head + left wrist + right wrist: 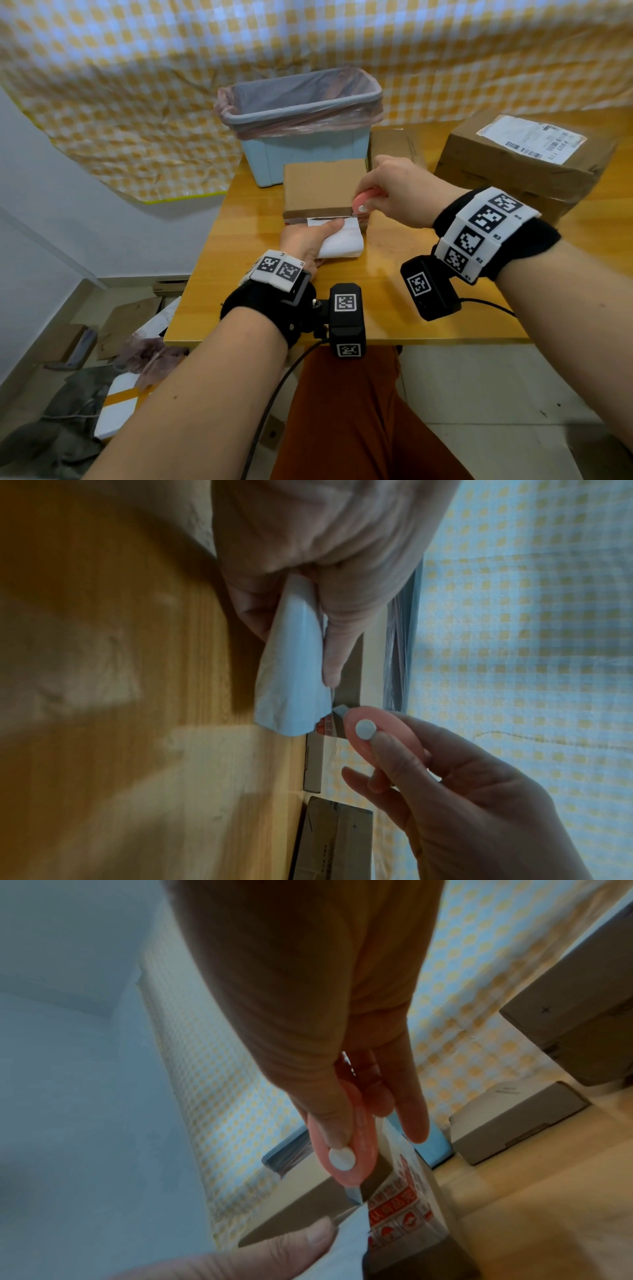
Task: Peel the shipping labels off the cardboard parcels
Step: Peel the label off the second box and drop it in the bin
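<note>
A small cardboard parcel (323, 186) lies mid-table in front of the bin. Its white shipping label (342, 241) is lifted off the near side and curls toward me. My left hand (318, 236) pinches that loose label (294, 669) between thumb and fingers. My right hand (373, 198) grips a pink cutter (363, 200) with a white button. The cutter's blade (354, 1195) sits at the parcel's near right corner, where the label (346, 1245) still clings. Red printed tape (400, 1204) runs along the parcel's side. A bigger parcel (513, 171) with its own label (532, 137) stands at the right.
A light-blue bin (301, 144) with a plastic liner stands behind the small parcel. A flat cardboard box (397, 144) lies between the bin and the big parcel. The wooden table (394, 301) ends just before my knees. Cardboard scraps (130, 325) litter the floor to the left.
</note>
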